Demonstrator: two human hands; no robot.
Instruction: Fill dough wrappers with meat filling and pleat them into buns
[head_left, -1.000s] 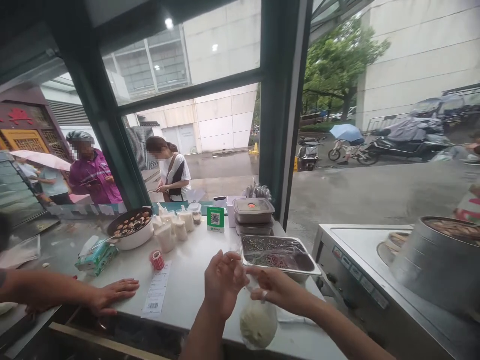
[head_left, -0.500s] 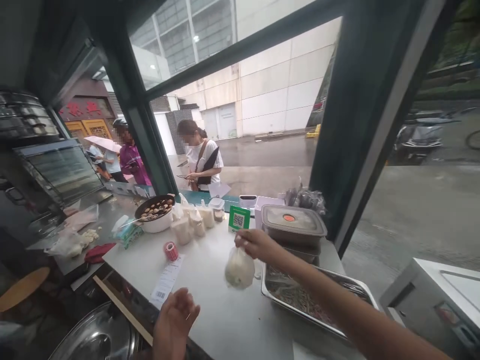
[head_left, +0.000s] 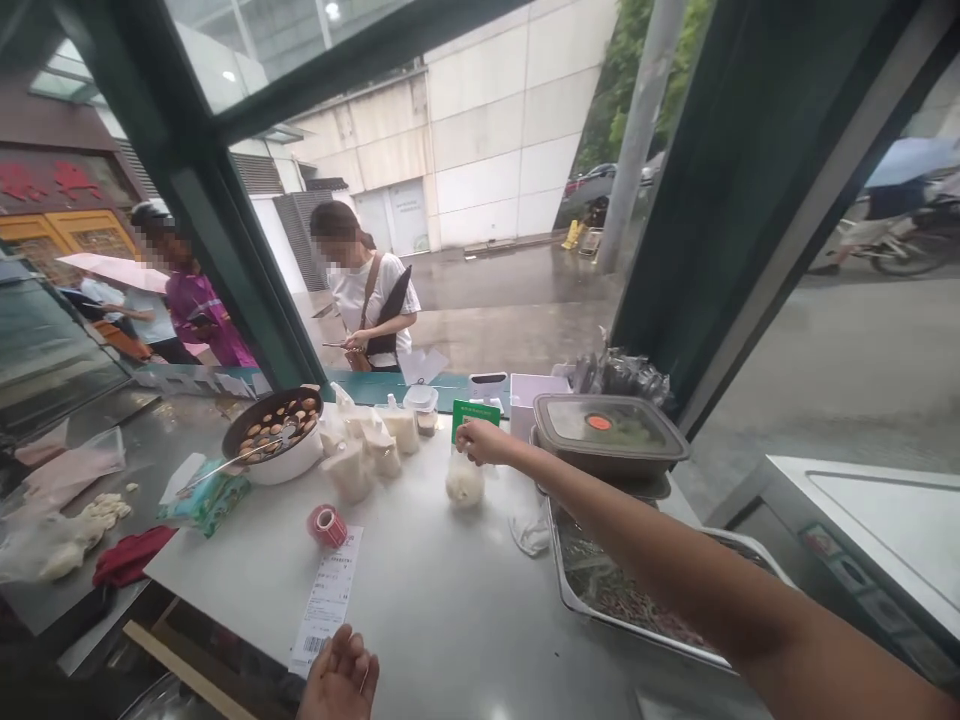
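Note:
My right hand (head_left: 480, 441) reaches far across the white counter (head_left: 435, 600) and pinches the top of a clear plastic bag with a white bun (head_left: 464, 482) in it. The bag rests on the counter in front of a green QR code sign (head_left: 475, 409). My left hand (head_left: 339, 683) lies at the counter's near edge with its fingers loosely curled, holding nothing, just below a printed receipt (head_left: 326, 596).
A bowl of brown eggs (head_left: 274, 432), small filled bags (head_left: 352, 462), a red tape roll (head_left: 327, 524), lidded metal containers (head_left: 609, 432) and a steel tray (head_left: 637, 590) stand on the counter. Outside the window stands a person in a white shirt (head_left: 371, 300); others are further left.
My right hand carried the bagged bun forward from the near edge to the far side by the QR sign. My left hand let go of the bag and dropped to the near edge.

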